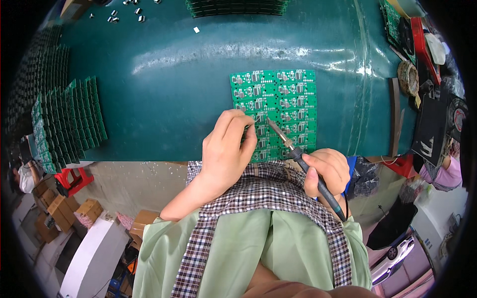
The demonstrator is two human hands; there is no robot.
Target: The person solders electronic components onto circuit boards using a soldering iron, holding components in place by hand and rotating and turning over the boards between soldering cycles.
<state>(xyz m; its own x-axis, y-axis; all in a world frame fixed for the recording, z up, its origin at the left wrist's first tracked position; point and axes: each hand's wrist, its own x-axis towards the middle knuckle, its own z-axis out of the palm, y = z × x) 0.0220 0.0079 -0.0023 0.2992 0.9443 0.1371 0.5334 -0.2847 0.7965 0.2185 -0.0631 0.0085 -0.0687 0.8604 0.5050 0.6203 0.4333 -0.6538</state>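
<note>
A green panel of circuit boards (296, 103), divided into rows of small identical boards with dark chips, lies flat near the table's front edge. My right hand (328, 172) is closed around the dark handle of a soldering iron (298, 156). The iron slants up and to the left, and its thin tip is over the middle of the panel; whether it touches I cannot tell. Over the panel's left side, my left hand (229, 144) pinches what looks like thin solder wire (258, 118), whose end points toward the iron's tip.
Stacked green circuit panels (69, 126) stand at the left, with another stack (237, 7) at the far edge. Small metal parts (115, 19) and a white piece (197, 30) lie on the green tabletop (164, 99). Right: a dark bar (395, 116) and a tape roll (408, 78).
</note>
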